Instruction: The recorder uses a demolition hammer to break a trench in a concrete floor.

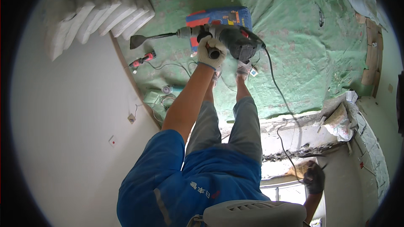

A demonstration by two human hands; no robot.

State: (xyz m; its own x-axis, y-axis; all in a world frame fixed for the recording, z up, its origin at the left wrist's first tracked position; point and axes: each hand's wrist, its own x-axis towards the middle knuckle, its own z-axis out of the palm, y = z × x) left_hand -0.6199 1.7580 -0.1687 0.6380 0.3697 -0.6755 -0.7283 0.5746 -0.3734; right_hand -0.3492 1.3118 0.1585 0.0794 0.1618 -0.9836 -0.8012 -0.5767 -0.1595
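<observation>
My left hand (211, 53), in a white knit glove, is wrapped round the side handle of a black and grey demolition hammer (237, 42). The tool hangs level in front of me, its wide flat chisel (139, 40) pointing left. My right hand (314, 177), in a dark glove, is raised at the lower right, away from the hammer. Its fingers are closed on a black power cord (275, 80), which runs down from the hammer's rear end. Behind the hammer, a blue and red bag (229, 15) lies on the floor, partly hidden.
Green protective sheeting (294, 50) covers the floor. White sacks (105, 8) are stacked at the upper left by a white wall (67, 122). A red and black power tool (142, 60) and an angle grinder (167, 89) lie near that wall with loose cables. Rubble and a sack (340, 122) lie at the right.
</observation>
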